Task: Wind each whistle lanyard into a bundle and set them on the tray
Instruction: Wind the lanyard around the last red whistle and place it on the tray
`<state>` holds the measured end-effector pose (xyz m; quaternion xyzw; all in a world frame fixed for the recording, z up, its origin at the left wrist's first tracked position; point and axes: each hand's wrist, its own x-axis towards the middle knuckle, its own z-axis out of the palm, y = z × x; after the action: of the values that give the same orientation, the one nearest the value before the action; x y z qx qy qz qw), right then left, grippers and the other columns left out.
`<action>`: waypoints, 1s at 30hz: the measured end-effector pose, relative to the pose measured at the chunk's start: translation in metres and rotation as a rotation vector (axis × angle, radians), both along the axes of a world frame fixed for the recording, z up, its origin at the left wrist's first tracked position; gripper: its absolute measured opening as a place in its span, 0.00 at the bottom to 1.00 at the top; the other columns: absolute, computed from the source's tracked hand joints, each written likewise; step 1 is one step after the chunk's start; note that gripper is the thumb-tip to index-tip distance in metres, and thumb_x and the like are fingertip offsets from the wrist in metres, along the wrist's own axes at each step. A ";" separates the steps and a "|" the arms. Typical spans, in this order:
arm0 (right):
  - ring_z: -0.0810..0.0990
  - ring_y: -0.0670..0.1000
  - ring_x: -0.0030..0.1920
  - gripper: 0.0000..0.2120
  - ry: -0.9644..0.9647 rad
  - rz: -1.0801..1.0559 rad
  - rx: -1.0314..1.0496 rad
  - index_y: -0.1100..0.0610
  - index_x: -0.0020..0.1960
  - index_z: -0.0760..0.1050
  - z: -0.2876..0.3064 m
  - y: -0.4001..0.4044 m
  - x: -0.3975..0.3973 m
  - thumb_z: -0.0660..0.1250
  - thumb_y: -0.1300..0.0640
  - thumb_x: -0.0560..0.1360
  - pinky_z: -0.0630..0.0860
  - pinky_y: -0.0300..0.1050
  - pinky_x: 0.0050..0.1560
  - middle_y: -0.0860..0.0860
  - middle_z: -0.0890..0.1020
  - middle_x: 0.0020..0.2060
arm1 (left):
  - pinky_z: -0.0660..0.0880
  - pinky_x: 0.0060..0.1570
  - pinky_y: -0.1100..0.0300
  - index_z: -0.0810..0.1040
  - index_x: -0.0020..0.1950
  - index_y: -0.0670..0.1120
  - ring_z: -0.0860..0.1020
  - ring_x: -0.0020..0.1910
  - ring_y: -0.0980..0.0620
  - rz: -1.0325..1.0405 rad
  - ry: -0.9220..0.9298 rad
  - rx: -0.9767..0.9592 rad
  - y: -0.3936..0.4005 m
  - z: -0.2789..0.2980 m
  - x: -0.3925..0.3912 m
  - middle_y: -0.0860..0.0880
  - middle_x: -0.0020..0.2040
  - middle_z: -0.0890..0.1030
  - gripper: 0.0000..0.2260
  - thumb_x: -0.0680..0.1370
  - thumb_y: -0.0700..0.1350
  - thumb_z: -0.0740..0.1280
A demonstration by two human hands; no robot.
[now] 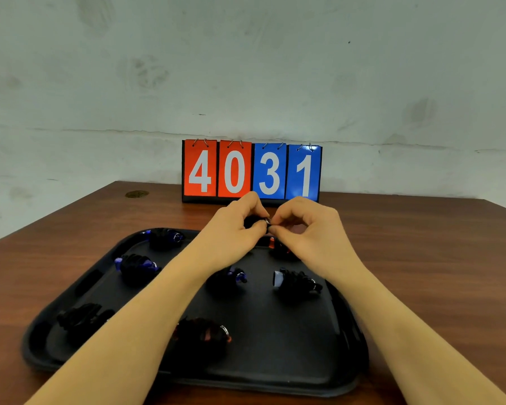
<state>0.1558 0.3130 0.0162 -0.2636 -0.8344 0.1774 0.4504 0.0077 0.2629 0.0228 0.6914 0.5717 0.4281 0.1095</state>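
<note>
A brown wooden table [421,258] carries a black tray [275,372] beneath both hands and a flip scoreboard [251,171] (showing 4031) just beyond them.

Black bundles [297,283], some flecked blue or red, on my black tray [275,366]; reddish-brown wood-grain counter [421,258]; scoreboard [251,171] red and blue, white digits.

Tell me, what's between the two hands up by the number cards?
In the head view, a small black lanyard bundle with a metal ring sits between the left hand and right hand; both pinch it above the tray.
</note>
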 end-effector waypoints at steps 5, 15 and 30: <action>0.77 0.46 0.40 0.05 -0.099 0.026 0.043 0.57 0.40 0.77 0.001 0.002 0.002 0.71 0.65 0.68 0.76 0.37 0.43 0.48 0.78 0.38 | 0.70 0.42 0.67 0.68 0.42 0.57 0.75 0.46 0.54 -0.012 0.076 -0.022 -0.001 0.000 -0.002 0.56 0.47 0.76 0.09 0.77 0.43 0.63; 0.75 0.48 0.38 0.08 -0.053 0.043 0.034 0.57 0.40 0.73 -0.001 0.001 0.003 0.69 0.66 0.68 0.75 0.38 0.39 0.50 0.76 0.37 | 0.71 0.52 0.62 0.72 0.45 0.55 0.75 0.54 0.59 -0.094 -0.005 -0.039 -0.002 0.001 -0.002 0.59 0.47 0.77 0.05 0.76 0.44 0.65; 0.78 0.45 0.42 0.07 -0.102 0.110 0.030 0.55 0.42 0.77 0.004 0.005 0.007 0.69 0.65 0.71 0.77 0.37 0.46 0.46 0.78 0.41 | 0.71 0.58 0.59 0.71 0.45 0.56 0.74 0.55 0.59 -0.035 0.011 -0.055 0.001 0.000 -0.005 0.59 0.49 0.77 0.05 0.76 0.45 0.65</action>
<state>0.1628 0.3184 0.0199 -0.2192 -0.8721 0.1759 0.4006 0.0023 0.2644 0.0225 0.7004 0.5714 0.4066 0.1330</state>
